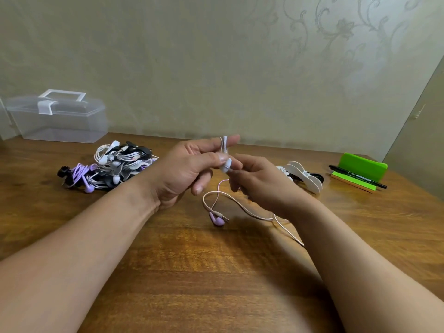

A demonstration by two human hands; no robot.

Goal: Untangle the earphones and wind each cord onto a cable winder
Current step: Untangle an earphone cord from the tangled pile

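A wooden table [216, 272] runs back to a wall with patterned paper [336, 44]. Beyond and outside the left hand [185, 169] we see a clear plastic box [57, 116] and a heap of wound earphones [108, 167]. Outside the right hand [259, 181] lie spare white winders [305, 176], a green stand [360, 167] and a black marker [358, 176].

The white cable winder [226, 165] sits between the two hands, above the table. Only its rounded end shows, so we cannot tell its long axis. Pale strands of the cord [216, 195] rise upright from it across the left forefinger. The slack drops to the table, loops, and ends nearer us than the hands in a purple earbud [217, 221] lying against the plug [223, 216].

The left hand pinches the winder between thumb and forefinger, palm turned inward. The right hand's fingers curl toward the winder, but we cannot tell whether they grasp the cord.
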